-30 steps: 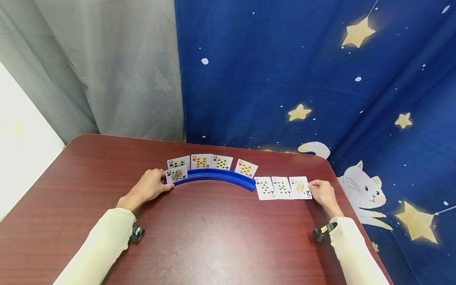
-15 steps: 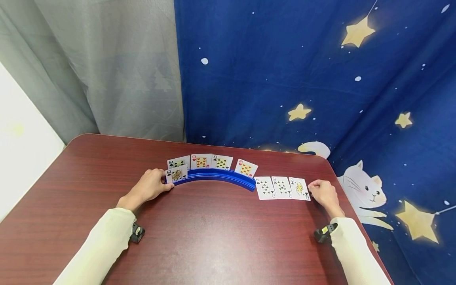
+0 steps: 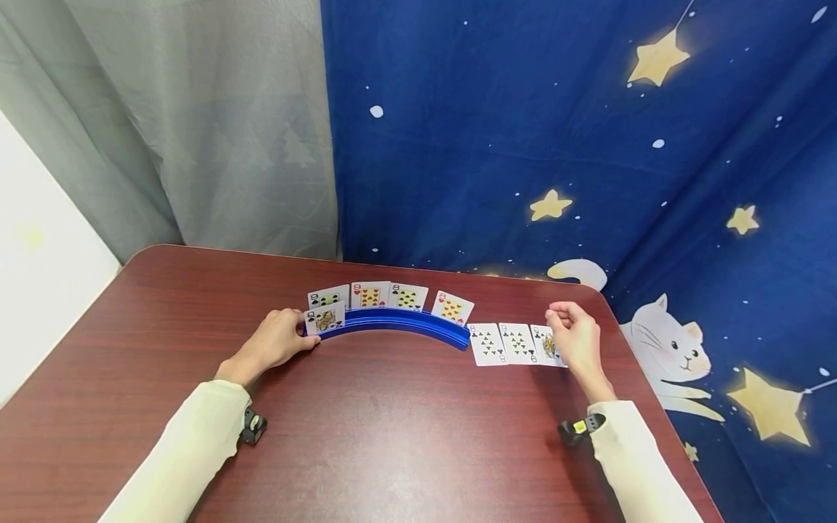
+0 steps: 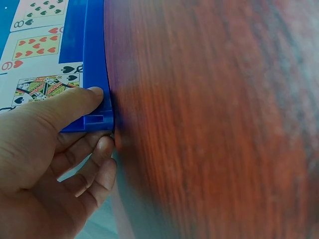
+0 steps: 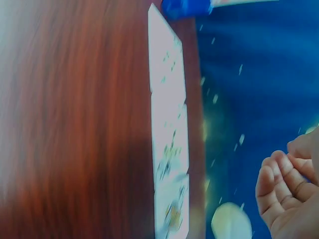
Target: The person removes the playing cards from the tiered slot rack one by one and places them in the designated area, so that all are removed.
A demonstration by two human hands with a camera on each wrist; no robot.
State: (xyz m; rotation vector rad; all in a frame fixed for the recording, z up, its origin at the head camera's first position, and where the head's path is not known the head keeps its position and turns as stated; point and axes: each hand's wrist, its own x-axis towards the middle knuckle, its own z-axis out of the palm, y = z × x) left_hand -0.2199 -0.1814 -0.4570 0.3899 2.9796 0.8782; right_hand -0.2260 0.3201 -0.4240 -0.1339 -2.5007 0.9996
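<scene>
My left hand (image 3: 277, 340) grips the left end of a curved blue card holder (image 3: 392, 317). In the left wrist view my thumb lies over its front rim, beside a queen of spades (image 4: 47, 87). Behind that queen in the head view stand a black-pip card (image 3: 329, 296), a nine of hearts (image 3: 370, 295), an eight of spades (image 3: 407, 296) and an eight of hearts (image 3: 451, 308). My right hand (image 3: 577, 341) hovers with loosely bent fingers and nothing in them. It partly covers a club queen (image 3: 547, 344) at the right end of a row of face-up cards.
Two more club cards, an eight (image 3: 485, 345) and a nine (image 3: 517, 343), lie flat between the holder's right end and the queen. The reddish-brown table (image 3: 405, 428) ends at the back against a blue starry curtain (image 3: 471, 145).
My right hand has left the right edge of the club queen and moved up and left over it. The queen shifted slightly left, close against the nine. My left hand kept its place.
</scene>
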